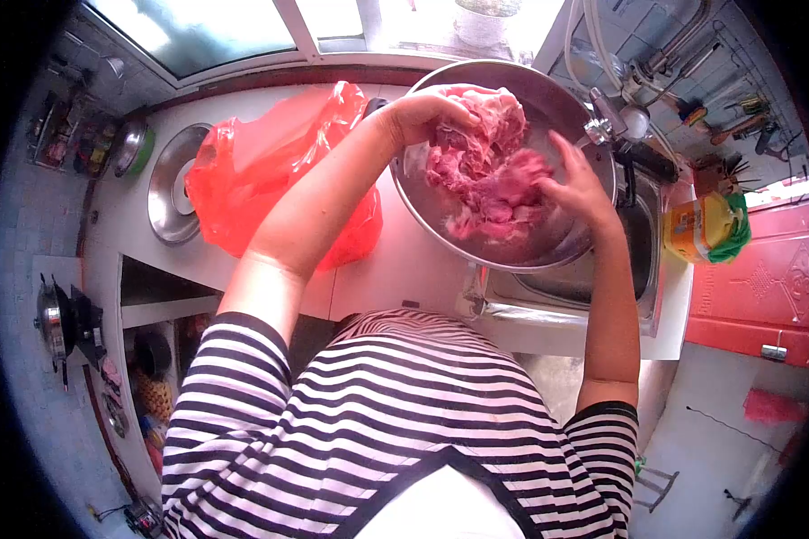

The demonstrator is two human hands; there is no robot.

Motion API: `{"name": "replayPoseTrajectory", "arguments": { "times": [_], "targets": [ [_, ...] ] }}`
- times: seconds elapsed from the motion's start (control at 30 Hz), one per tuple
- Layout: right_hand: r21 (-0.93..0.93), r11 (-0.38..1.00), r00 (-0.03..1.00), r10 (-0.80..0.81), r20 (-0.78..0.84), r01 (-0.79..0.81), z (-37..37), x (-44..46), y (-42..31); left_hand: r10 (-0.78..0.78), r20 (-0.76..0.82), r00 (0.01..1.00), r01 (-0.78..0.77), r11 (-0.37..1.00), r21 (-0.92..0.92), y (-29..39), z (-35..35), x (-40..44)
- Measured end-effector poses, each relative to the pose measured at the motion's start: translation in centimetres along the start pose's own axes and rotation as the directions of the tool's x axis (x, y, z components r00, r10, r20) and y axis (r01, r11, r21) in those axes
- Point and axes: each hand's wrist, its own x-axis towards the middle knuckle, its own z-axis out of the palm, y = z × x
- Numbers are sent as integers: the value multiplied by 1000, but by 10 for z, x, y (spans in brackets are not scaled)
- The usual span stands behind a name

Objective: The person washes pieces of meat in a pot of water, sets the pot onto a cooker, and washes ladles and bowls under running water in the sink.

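Observation:
A large piece of raw red meat [490,135] with pale fat hangs over a wide metal pan [562,103] that holds cloudy water. My left hand [431,117] is closed on the upper left part of the meat, some fingers hidden behind it. My right hand [580,189] is over the pan's right side with its fingers apart, its thumb close to the meat's lower right end. Whether the thumb touches it I cannot tell. That end of the meat is blurred, and its lowest part is down at the water.
A red plastic bag [270,171] stands on the white counter left of the pan, beside a steel basin [171,202]. The pan rests partly over the sink [638,260], near the tap [607,121]. At the right is a yellow and green package [706,229]. Windows run behind.

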Motion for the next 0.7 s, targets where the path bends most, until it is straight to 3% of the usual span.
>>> {"name": "replayPoseTrajectory", "arguments": {
  "times": [0.03, 0.07, 0.13, 0.23, 0.3, 0.37, 0.4, 0.47, 0.57, 0.7],
  "targets": [
    [-373, 879, 932, -351, -88, 296, 4, -1, -10, -3, 29, 1000, 4, 1000, -23, 0, 1, 0],
    [-377, 879, 934, -347, -90, 291, 8, 1, -27, -5, 58, 998, 8, 999, -47, 0, 3, 1],
    [-9, 921, 908, -387, -164, 390, 15, 6, -59, -34, 111, 993, 34, 999, -1, 0, 6, 5],
    [-30, 913, 910, -407, -75, 406, 22, 16, -62, -45, 132, 990, 38, 998, 53, 4, 17, 5],
    [-84, 923, 913, -385, -133, 376, 27, 17, -65, -79, 5, 997, 78, 994, 73, 5, 20, 5],
    [-525, 786, 873, -463, -152, 325, 29, 22, -60, -83, -66, 994, 88, 993, 84, 5, 25, 5],
    [-525, 786, 874, -462, -149, 326, 30, 25, -55, -59, -96, 994, 71, 990, 125, 4, 29, 3],
    [-663, 609, 762, -641, -88, 436, 29, 34, -46, 33, -139, 990, -2, 977, 214, -4, 30, 4],
    [-674, 547, 703, -709, -58, 497, 33, 47, -38, 42, -198, 979, 13, 963, 270, -12, 22, 4],
    [-682, 517, 706, -708, -1, 517, 37, 59, -34, 46, -262, 964, 52, 934, 353, -15, 17, -4]
  ]
}}
